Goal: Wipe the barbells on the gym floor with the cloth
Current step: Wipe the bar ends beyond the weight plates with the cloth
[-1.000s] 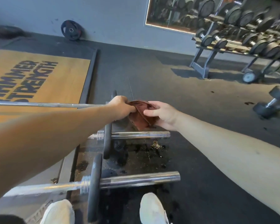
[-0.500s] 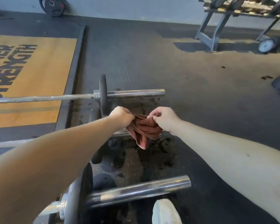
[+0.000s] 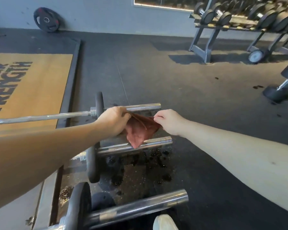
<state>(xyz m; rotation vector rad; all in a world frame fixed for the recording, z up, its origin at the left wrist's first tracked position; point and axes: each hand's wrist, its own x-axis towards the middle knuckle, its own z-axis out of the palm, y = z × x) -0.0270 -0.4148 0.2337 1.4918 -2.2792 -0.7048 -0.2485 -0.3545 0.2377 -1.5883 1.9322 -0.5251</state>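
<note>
Three barbells lie side by side on the dark gym floor, each with a thin black plate and a chrome sleeve pointing right: the far barbell [image 3: 144,107], the middle barbell [image 3: 158,142] and the near barbell [image 3: 140,208]. A reddish-brown cloth [image 3: 139,130] hangs stretched between my hands, above the middle sleeve and just in front of the far one. My left hand [image 3: 114,120] grips its left edge. My right hand [image 3: 169,121] pinches its right corner. The cloth's lowest tip hangs at the middle sleeve.
A wooden lifting platform [image 3: 32,90] lies to the left. A weight plate [image 3: 46,19] leans on the back wall. A dumbbell rack [image 3: 239,22] stands at the back right, and a loose dumbbell [image 3: 284,85] lies on the floor. Dark wet spots [image 3: 140,163] mark the rubber floor. My shoe [image 3: 164,223] shows at the bottom.
The view has tilted up. Both hands have pulled apart, spreading the cloth wider between them, and now hold it between the far and middle sleeves.
</note>
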